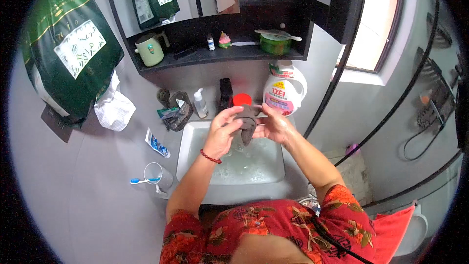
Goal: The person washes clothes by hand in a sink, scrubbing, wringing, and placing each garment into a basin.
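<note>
Above the sink, both hands hold a wet-looking dark grey-brown sock (248, 126), its narrow end hanging down between them. My left hand (224, 128), with a red bead bracelet on the wrist, grips its left side between thumb and fingers. My right hand (274, 125) pinches its upper right part, with the other fingers curled behind. Below the hands, the white sink (184, 159) holds cloudy water (244, 164) with some bubbles. Right behind the sock stands a red-topped container (242, 99), partly hidden by it.
A detergent bottle (281, 93) and a pump bottle (200, 103) stand behind the sink. At left are a toothpaste tube (158, 144) and a cup (163, 178) with a toothbrush. Overhead, a shelf (215, 60) holds a mug (149, 50) and a green pot (275, 45).
</note>
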Demonstrator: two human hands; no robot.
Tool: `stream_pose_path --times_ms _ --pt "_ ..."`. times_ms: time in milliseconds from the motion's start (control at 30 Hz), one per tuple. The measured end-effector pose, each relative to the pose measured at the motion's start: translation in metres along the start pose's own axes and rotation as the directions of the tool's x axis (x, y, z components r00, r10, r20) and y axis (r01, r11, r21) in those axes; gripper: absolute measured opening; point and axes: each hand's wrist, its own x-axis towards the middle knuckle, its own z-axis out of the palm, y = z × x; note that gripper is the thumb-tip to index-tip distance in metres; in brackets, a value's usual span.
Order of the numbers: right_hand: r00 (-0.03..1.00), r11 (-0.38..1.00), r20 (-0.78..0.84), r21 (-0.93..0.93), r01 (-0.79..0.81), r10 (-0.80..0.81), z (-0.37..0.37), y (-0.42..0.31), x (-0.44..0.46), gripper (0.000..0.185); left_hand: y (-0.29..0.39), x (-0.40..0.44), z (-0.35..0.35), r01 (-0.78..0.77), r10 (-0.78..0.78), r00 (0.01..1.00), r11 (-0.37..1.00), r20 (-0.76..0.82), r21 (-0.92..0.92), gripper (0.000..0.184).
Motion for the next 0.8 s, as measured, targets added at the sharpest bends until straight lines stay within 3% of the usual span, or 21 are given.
stream_pose_path --times_ms 67,133,200,233,333,400,467,533,600,667,700,733,800 --pt "0.954 0.93 0.299 0.359 -0.08 -0.034 0.015 0.002 -0.005 0.028 -0.007 0.01 0.006 0.029 -0.03 0.997 1.0 0.076 0.01 0.04" --pt "0.956 0.902 0.283 0.429 -0.052 -0.08 0.029 0.0 -0.003 0.027 -0.008 0.02 0.017 -0.016 0.0 0.985 0.996 0.171 0.091 0.044" --pt "0.978 0.829 0.188 0.558 -0.033 -0.088 0.034 -0.016 0.006 0.026 0.005 0.033 0.016 0.02 -0.027 0.975 0.999 0.219 0.032 0.048" --pt "0.971 0.843 0.182 0.537 0.035 -0.157 0.034 -0.025 0.009 0.021 0.014 0.04 0.016 0.006 -0.012 0.978 1.0 0.207 0.03 0.044" --pt "0.872 0.787 -0.037 0.413 0.457 -0.488 0.059 -0.067 0.0 0.016 0.043 0.066 0.024 -0.086 0.068 0.99 0.986 0.127 0.141 0.03" --pt "0.748 0.689 -0.06 0.349 0.636 -0.661 0.075 -0.101 -0.008 0.019 0.067 0.083 0.042 -0.177 0.174 0.981 0.984 0.089 0.027 0.023" --pt "0.675 0.63 -0.016 0.344 0.697 -0.738 0.088 -0.137 -0.011 0.026 0.083 0.11 0.049 -0.259 0.273 0.957 0.956 0.097 -0.14 0.024" --pt "0.489 0.462 -0.089 0.22 0.859 -0.868 0.097 -0.174 0.003 0.034 0.098 0.139 0.057 -0.284 0.299 0.952 0.94 0.057 -0.19 0.028" --pt "0.233 0.245 -0.227 -0.026 0.969 -0.946 0.111 -0.209 0.012 0.043 0.112 0.161 0.061 -0.308 0.321 0.947 0.921 0.015 -0.239 0.032" --pt "-0.086 0.007 -0.157 -0.514 0.858 -0.984 0.114 -0.233 0.012 0.05 0.121 0.18 0.062 -0.136 0.059 0.98 0.899 -0.192 -0.417 0.031" --pt "-0.14 -0.078 -0.049 -0.63 0.772 -0.989 0.111 -0.246 0.024 0.054 0.126 0.19 0.058 -0.104 0.067 0.994 0.836 -0.089 -0.538 0.026" --pt "-0.245 -0.211 0.076 -0.777 0.593 -0.967 0.109 -0.255 0.036 0.052 0.124 0.197 0.054 -0.102 0.067 0.994 0.837 -0.085 -0.538 0.026" --pt "-0.144 -0.236 0.19 -0.839 0.489 -0.971 0.105 -0.259 0.049 0.05 0.128 0.203 0.055 -0.17 0.109 0.984 0.812 -0.142 -0.558 0.019"
